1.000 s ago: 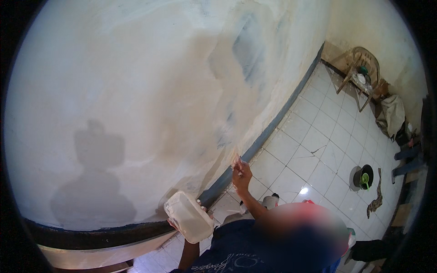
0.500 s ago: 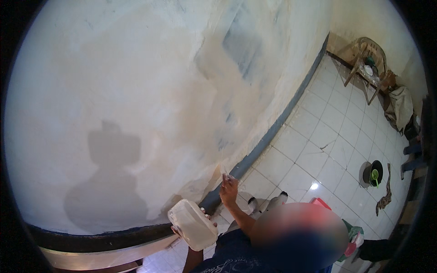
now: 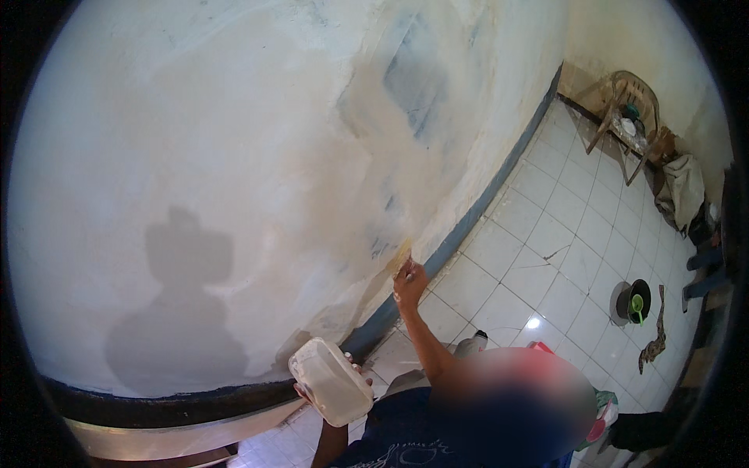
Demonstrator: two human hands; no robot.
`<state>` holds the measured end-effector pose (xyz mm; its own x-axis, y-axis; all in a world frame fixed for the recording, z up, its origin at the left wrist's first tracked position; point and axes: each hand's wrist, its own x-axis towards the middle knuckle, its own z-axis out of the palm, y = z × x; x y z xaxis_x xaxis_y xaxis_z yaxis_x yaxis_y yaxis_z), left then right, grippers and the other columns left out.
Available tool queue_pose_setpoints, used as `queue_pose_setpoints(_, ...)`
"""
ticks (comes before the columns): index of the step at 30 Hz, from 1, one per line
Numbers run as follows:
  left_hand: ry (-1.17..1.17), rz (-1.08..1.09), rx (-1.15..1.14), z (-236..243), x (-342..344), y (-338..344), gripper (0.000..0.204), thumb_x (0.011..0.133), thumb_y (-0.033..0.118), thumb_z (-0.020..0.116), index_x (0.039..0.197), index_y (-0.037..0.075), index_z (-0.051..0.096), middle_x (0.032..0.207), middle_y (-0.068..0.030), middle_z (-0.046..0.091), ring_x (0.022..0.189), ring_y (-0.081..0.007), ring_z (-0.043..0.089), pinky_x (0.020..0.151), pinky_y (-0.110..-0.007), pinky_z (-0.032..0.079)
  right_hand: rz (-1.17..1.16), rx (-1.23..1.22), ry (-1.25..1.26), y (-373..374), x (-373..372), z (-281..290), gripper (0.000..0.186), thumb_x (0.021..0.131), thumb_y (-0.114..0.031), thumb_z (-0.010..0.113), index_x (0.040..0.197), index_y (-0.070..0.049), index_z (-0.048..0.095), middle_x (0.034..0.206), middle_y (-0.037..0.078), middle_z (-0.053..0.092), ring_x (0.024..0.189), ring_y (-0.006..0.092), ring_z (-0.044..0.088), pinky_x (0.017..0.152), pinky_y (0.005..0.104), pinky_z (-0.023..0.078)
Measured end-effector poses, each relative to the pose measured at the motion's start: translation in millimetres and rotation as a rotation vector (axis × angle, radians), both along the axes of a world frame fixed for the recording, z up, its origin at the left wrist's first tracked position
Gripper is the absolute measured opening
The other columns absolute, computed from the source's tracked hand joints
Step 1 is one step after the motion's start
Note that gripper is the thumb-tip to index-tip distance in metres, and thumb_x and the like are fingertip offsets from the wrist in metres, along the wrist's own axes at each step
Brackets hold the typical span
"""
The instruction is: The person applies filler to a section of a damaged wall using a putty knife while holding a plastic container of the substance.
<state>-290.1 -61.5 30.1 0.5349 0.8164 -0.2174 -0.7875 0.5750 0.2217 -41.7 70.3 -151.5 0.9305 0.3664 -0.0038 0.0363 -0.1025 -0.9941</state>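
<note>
My left hand [image 3: 357,366] grips a white rectangular plastic tub [image 3: 331,382] from below, its fingers wrapped round the sides. The tub is tilted, and a greyish smear shows inside it. Closed round a thin, yellowish putty scraper [image 3: 402,253], my right hand [image 3: 409,282] holds the blade at the low part of the wall [image 3: 234,140], just above the grey skirting. Most of the scraper's handle is hidden by the fingers. Around it the wall has patchy beige filler and bluish-grey patches.
A grey skirting band [image 3: 452,242] meets the white tiled floor [image 3: 523,234]. To the right stand a black bucket [image 3: 626,303] with a green dipper and a crumpled rag [image 3: 654,343]. A plastic chair [image 3: 632,117] holding items stands far right. A wooden ledge [image 3: 179,433] lies lower left.
My right hand and the scraper have moved up and right along the wall, away from the tub. The tub stays in my left hand, almost in place.
</note>
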Motion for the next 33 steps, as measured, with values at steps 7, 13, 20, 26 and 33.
queue_pose_setpoints(7, -0.056, -0.016, 0.031, -0.6, -6.3, -1.1, 0.123, 0.062, 0.083, 0.063, 0.147, 0.006, 0.021, 0.136, -0.0223, 0.036, 0.119, -0.0443, 0.044, 0.092, -0.069, 0.041, 0.134, 0.25, 0.172, -40.1, -52.4, 99.5, 0.013, 0.089, -0.01, 0.062, 0.084, 0.002, 0.058, 0.074, 0.011, 0.061, 0.068, 0.0202, 0.062, 0.06, 0.0334, 0.048)
queue_pose_setpoints(13, -0.156, -0.05, 0.004, -1.7, -1.7, -0.7, 0.119, 0.063, 0.081, 0.064, 0.149, 0.011, 0.021, 0.139, -0.0226, 0.033, 0.123, -0.0465, 0.041, 0.094, -0.075, 0.036, 0.182, 0.279, 0.197, -52.7, -59.5, 134.1, 0.003, 0.087, -0.002, 0.06, 0.089, 0.0, 0.061, 0.079, 0.006, 0.066, 0.073, 0.0139, 0.063, 0.064, 0.0295, 0.05)
queue_pose_setpoints(20, -0.184, -0.036, -0.006, 0.5, 0.5, -0.4, 0.125, 0.062, 0.082, 0.064, 0.147, 0.003, 0.021, 0.138, -0.0246, 0.036, 0.121, -0.0468, 0.044, 0.094, -0.075, 0.035, 0.109, 0.407, 0.173, -57.6, -30.5, 93.3, 0.017, 0.087, -0.001, 0.06, 0.102, -0.001, 0.066, 0.095, 0.008, 0.065, 0.079, 0.0142, 0.059, 0.07, 0.0295, 0.048)
queue_pose_setpoints(26, 0.007, -0.014, 0.042, -6.3, -11.0, 0.6, 0.129, 0.06, 0.085, 0.063, 0.145, -0.002, 0.021, 0.137, -0.0236, 0.039, 0.119, -0.044, 0.047, 0.091, -0.069, 0.042, -0.023, 0.152, -0.557, -22.8, -38.9, 72.5, 0.028, 0.084, 0.0, 0.063, 0.112, -0.002, 0.065, 0.108, 0.014, 0.059, 0.092, 0.0293, 0.056, 0.081, 0.0396, 0.046)
queue_pose_setpoints(33, 0.085, 0.001, -0.022, -4.6, -9.7, -0.5, 0.129, 0.058, 0.086, 0.062, 0.144, -0.003, 0.025, 0.13, -0.0252, 0.046, 0.115, -0.043, 0.05, 0.087, -0.063, 0.048, 0.129, 0.109, -0.641, -49.0, -95.3, 46.7, 0.04, 0.08, 0.003, 0.061, 0.12, -0.002, 0.062, 0.112, 0.016, 0.059, 0.094, 0.0332, 0.055, 0.085, 0.0422, 0.045)
